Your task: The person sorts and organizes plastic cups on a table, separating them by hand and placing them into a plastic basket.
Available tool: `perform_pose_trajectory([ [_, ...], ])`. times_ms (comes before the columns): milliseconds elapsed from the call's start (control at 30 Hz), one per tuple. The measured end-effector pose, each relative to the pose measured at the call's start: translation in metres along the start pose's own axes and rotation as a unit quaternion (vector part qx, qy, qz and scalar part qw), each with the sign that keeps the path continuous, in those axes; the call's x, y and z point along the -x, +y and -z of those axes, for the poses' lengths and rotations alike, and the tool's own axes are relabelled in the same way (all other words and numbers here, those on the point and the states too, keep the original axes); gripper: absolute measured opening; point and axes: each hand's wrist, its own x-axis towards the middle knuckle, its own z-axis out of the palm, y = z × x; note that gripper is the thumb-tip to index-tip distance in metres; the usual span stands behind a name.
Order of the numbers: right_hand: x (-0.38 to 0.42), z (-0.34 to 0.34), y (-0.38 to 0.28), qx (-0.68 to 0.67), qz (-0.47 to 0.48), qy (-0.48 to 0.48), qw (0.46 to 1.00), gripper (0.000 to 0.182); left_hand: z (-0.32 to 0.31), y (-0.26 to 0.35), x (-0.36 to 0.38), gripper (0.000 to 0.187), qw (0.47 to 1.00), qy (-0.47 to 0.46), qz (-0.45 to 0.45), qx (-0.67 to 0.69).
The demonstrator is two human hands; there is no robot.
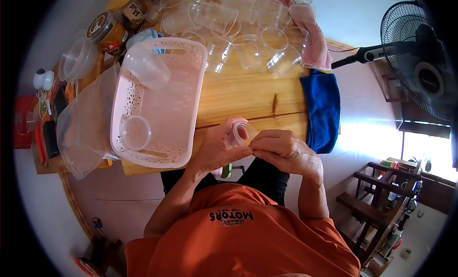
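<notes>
My left hand (220, 145) is wrapped round a small clear plastic cup (235, 135), held tilted above the table's near edge. With thumb and fingertips pinched together, my right hand (285, 153) grips the cup's rim, close to my left thumb. To the left of my hands stands a pink plastic basket (199, 90) with patterned cut-out sides. Inside it lie a larger clear cup (150, 69) at the far end and a round clear cup (136, 133) at the near end.
Many clear cups (248, 52) crowd the wooden table's (253, 98) far side. A blue cloth (324, 112) and a pink towel (310, 38) hang at the right edge. Left are a clear plastic bag (86, 124) and jars (107, 28). A fan (424, 76) stands right.
</notes>
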Motion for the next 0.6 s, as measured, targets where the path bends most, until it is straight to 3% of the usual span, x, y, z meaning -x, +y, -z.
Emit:
perform_pose_trajectory([
  [300,0.006,0.024,-0.002,0.006,-0.012,0.089,0.996,0.005,0.000,0.003,0.001,0.064,1.000,0.000,0.021,0.003],
  [367,0.007,0.035,-0.010,0.037,-0.110,0.146,0.982,0.005,-0.002,0.004,0.002,0.069,0.997,-0.006,0.048,0.059],
  [500,0.010,0.058,0.007,0.134,-0.097,0.317,0.934,0.008,-0.002,-0.004,0.002,0.069,0.995,-0.009,0.039,0.087],
  [600,-0.001,0.082,0.018,0.134,-0.107,0.402,0.899,0.013,-0.002,0.000,0.001,0.069,0.996,-0.007,0.042,0.079],
])
